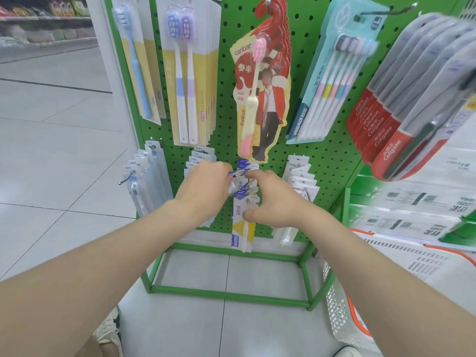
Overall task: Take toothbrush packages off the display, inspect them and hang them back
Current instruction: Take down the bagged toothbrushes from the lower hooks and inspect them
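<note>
A green pegboard display (226, 140) carries rows of toothbrush packages. On a low middle hook hangs a stack of white, blue and yellow toothbrush packages (243, 222). My left hand (206, 188) pinches the top edge of one package near the hook. My right hand (273, 199) holds the stack from the right, with the forefinger stretched to the package top and the thumb pressed on the front card. The hook itself is mostly hidden behind my fingers.
Above hang a red canbar package (262, 99), a two-brush pack (190, 81) and a multi-brush pack (332, 81). Colgate packs (401, 99) jut out at the right. Clear packs (146, 179) hang at the lower left. A white basket (342, 318) stands on the floor at the right.
</note>
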